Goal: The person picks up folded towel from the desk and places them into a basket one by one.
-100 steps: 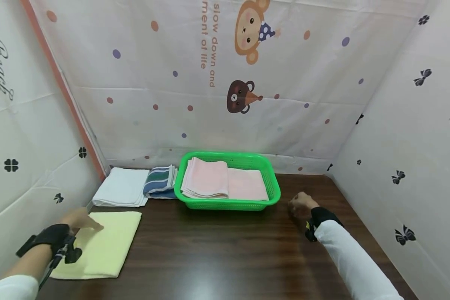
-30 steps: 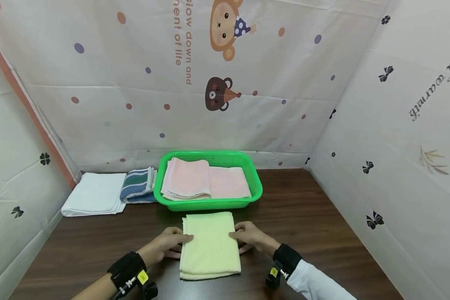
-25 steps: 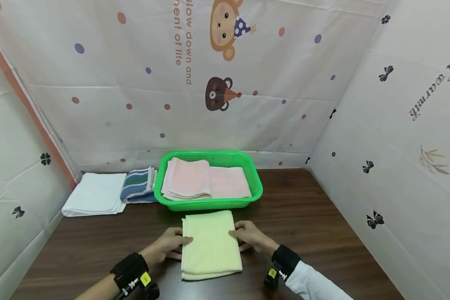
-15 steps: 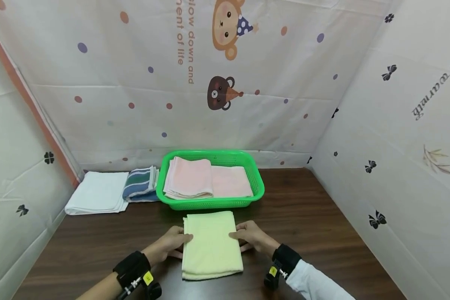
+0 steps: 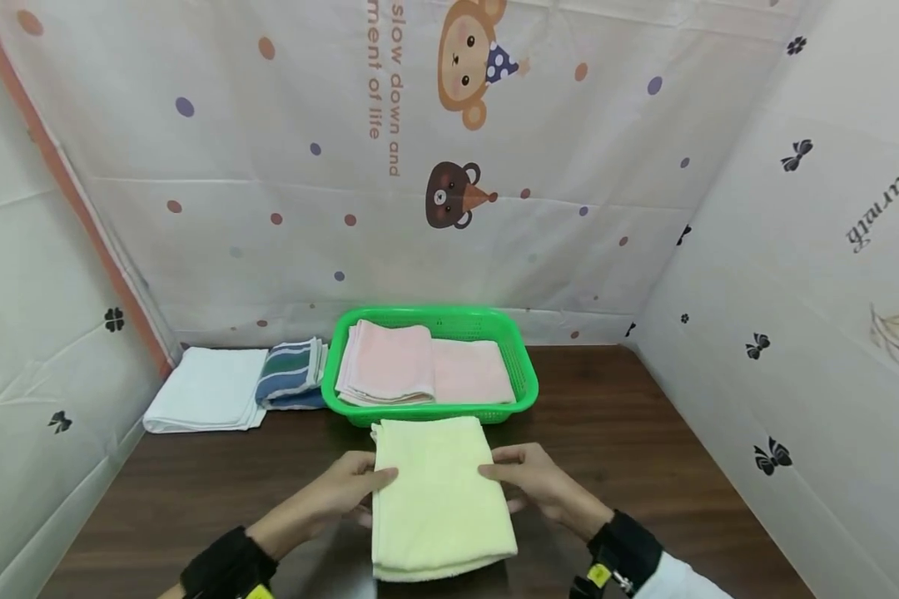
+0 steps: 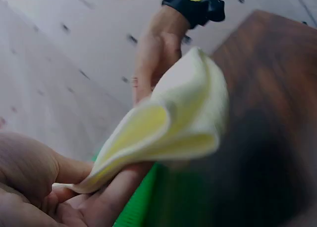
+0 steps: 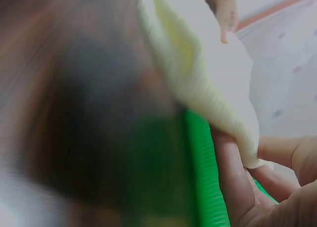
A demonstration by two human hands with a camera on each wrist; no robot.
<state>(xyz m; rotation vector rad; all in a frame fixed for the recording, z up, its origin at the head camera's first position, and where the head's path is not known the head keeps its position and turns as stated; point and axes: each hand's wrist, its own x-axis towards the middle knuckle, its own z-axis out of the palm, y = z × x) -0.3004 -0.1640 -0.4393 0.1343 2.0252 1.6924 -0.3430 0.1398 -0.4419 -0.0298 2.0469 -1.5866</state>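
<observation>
A folded pale yellow towel (image 5: 442,499) is held up off the table between my two hands. My left hand (image 5: 345,491) pinches its left edge, thumb on top and fingers beneath. On the opposite edge, my right hand (image 5: 543,482) grips it the same way. In the left wrist view the towel's folded layers (image 6: 163,128) hang open in loops. The right wrist view shows the thumb and fingers (image 7: 233,172) around the towel's edge. Just behind the towel stands a green basket (image 5: 526,391) with two folded pink towels (image 5: 393,362) lying side by side in it.
Left of the basket lie a folded white towel (image 5: 210,389) and a blue, green and white striped towel (image 5: 292,374), which touches the basket. Printed cloth walls (image 5: 270,241) enclose the brown wooden table (image 5: 592,399) at the back and sides.
The yellow towel lay flat at the left under my left hand; then both hands held it at the centre. Now it has been raised off the table, its far edge close to the basket.
</observation>
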